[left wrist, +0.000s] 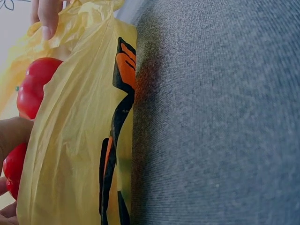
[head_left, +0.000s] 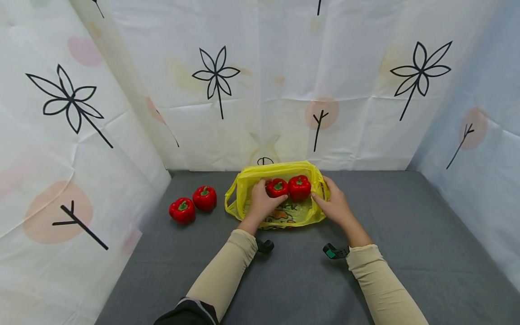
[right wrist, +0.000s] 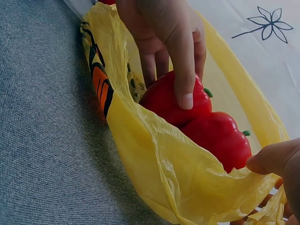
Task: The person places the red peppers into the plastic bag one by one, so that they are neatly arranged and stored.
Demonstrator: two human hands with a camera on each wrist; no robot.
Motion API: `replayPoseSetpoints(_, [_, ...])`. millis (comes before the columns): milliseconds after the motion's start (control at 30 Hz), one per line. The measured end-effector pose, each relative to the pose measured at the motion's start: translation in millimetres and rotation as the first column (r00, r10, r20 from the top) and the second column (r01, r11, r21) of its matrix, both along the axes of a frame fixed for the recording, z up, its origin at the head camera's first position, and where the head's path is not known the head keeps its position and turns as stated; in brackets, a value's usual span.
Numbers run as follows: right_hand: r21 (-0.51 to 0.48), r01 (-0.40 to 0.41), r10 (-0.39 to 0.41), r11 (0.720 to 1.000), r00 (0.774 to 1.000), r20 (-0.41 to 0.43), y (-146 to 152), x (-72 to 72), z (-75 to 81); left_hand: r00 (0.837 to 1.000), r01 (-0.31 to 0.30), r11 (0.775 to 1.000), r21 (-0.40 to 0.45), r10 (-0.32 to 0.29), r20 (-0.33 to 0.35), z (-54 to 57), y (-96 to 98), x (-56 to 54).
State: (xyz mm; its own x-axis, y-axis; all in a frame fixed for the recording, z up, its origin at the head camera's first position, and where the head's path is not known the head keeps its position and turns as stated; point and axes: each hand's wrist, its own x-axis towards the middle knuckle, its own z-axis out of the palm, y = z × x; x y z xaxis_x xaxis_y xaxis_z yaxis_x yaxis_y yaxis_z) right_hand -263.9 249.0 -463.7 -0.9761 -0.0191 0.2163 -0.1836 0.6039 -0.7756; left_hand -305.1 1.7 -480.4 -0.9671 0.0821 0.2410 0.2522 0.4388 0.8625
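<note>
A yellow plastic bag (head_left: pixel 252 178) lies with its mouth open on the grey cloth, dark and orange print on its side. Inside it, two red bell peppers sit side by side. My left hand (head_left: pixel 262 201) reaches into the bag and grips the left bell pepper (head_left: pixel 277 188), thumb on the near side and fingers behind. The other bell pepper (head_left: pixel 299 188) touches it on the right. At the bag's right edge, my right hand (head_left: pixel 334 201) pinches the plastic rim, its thumb (right wrist: pixel 272 157) inside close to the right pepper.
Two more red bell peppers, one nearer (head_left: pixel 182 211) and one farther (head_left: pixel 205 198), stand on the grey cloth (head_left: pixel 300 280) left of the bag. White printed fabric (head_left: pixel 276 67) hangs behind and along both sides.
</note>
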Motion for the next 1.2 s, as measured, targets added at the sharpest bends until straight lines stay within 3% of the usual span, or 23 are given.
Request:
replayPoseSetpoints(233, [-0.008, -0.009, 0.009, 1.0, 1.0, 0.017, -1, 0.3, -0.5, 1.0, 0.009, 1.0, -0.001, -0.009, -0.002, -1.4, 1.5, -1.3])
replayPoseSetpoints(467, [0.0, -0.008, 0.008, 1.0, 1.0, 0.006, -1, 0.9, -0.3, 0.999, 0.038, 0.999, -0.025, -0.037, 0.019, -2.4, -0.5, 2.3])
replayPoseSetpoints(633, [0.001, -0.012, 0.012, 1.0, 1.0, 0.002, -1, 0.4, -0.6, 0.999, 0.044, 0.998, -0.043, -0.045, -0.005, -2.9, -3.9, 6.6])
replayPoseSetpoints(1067, [-0.013, -0.012, 0.012, 1.0, 1.0, 0.02, 0, 0.6, 1.5, 0.994, 0.077, 0.996, -0.051, -0.081, -0.075, 6.3, -24.4, 33.6])
replayPoseSetpoints(1200, [-0.012, -0.011, 0.011, 1.0, 1.0, 0.011, 0, 0.3, 1.2, 0.991, 0.102, 0.995, -0.011, -0.102, -0.085, 12.9, -32.0, 43.0])
